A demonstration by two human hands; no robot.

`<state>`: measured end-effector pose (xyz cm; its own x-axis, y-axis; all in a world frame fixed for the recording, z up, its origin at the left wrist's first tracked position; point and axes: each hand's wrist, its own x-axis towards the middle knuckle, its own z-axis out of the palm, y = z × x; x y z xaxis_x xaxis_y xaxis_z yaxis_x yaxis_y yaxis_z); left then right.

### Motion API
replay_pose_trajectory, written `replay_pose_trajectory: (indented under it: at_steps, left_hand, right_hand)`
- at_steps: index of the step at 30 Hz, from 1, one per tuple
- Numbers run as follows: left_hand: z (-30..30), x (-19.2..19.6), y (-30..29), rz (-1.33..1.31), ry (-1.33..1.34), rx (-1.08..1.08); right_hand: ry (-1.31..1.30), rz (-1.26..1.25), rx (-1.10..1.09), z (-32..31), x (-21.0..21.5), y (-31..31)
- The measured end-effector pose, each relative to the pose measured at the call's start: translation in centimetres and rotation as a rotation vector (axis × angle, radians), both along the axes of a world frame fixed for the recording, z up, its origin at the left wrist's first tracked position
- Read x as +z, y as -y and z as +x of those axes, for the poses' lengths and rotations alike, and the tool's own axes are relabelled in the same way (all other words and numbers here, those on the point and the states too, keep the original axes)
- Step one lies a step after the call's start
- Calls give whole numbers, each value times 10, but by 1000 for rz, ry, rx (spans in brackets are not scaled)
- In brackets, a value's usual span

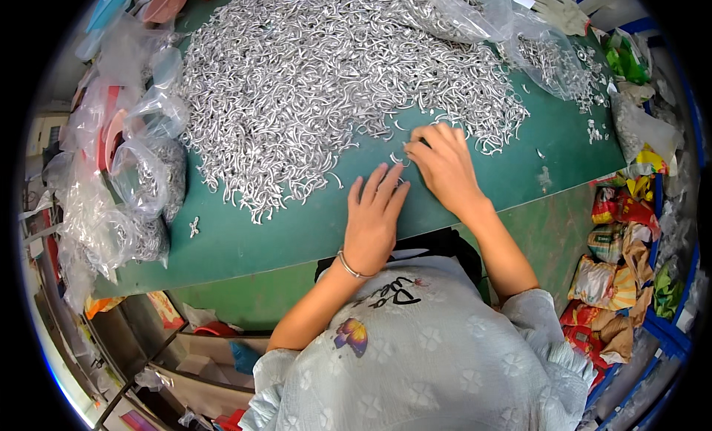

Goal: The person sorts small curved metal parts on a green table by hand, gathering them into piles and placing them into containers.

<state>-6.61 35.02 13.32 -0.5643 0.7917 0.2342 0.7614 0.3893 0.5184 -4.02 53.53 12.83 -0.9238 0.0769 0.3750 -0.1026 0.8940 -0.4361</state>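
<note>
A broad heap of small curved silver metal pieces (297, 82) covers the far part of the green table (297, 242). My left hand (373, 219), with a thin bracelet at its wrist, rests at the near side of the heap. Its fingers are stretched out and slightly apart, with a few loose curved pieces by the tips. Just to its right, my right hand (447, 164) has its fingers bent and drawn together close to the tabletop. Whatever lies between those fingertips is too small or hidden to make out. One loose curved piece (395, 159) lies between the two hands.
Clear plastic bags (152, 179) holding metal parts crowd the table's left end. Another filled bag (545, 60) lies at the far right, beside small scattered parts (595, 130). A small metal cluster (194, 227) sits near the left front edge. Shelves with colourful packages (604, 279) stand right.
</note>
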Motion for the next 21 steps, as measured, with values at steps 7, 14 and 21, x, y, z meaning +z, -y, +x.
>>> replay_pose_trajectory:
  at_steps: [7,14,21]
  left_hand:
    - [-10,-5,-4,75,46,106]
    - [-18,0,-9,140,2,198]
    - [-7,3,0,118,39,234]
  right_hand:
    - [-80,185,-500,86,14,-71]
    - [-141,85,-508,70,18,-41]
    - [-9,-77,-99,1,-6,20]
